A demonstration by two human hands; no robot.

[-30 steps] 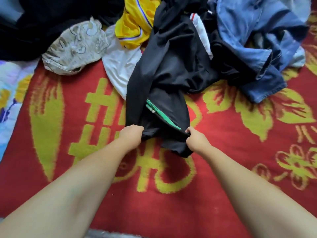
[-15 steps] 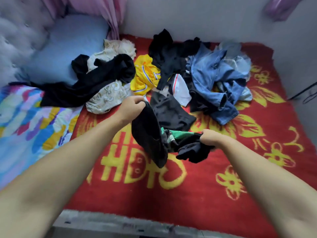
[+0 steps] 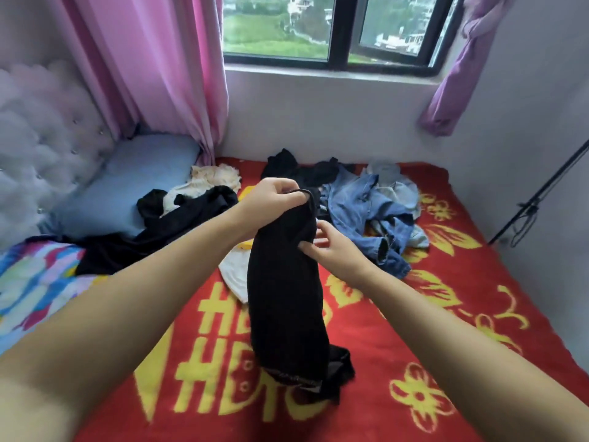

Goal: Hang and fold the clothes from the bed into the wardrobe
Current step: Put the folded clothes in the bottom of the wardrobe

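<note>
A black garment (image 3: 287,307) hangs lengthwise above the red bed blanket (image 3: 446,330). My left hand (image 3: 271,199) grips its top edge, held high. Lower and to the right, my right hand (image 3: 331,247) pinches the cloth at its side, other fingers spread. The garment's bottom end reaches down to the blanket. Behind it lies the pile: blue denim pieces (image 3: 366,212), other black clothes (image 3: 178,224), a cream garment (image 3: 213,177) and a white one (image 3: 236,275).
A blue pillow (image 3: 127,183) and tufted headboard (image 3: 41,148) are at the left, with a colourful quilt (image 3: 35,282) below. Pink curtain (image 3: 153,68) and window (image 3: 331,27) stand behind the bed. A black stand (image 3: 538,199) leans at the right wall.
Both hands lifted the black garment off the blanket. The left hand rose to its top edge and the right hand shifted to its side. The view tilted up to the window.
</note>
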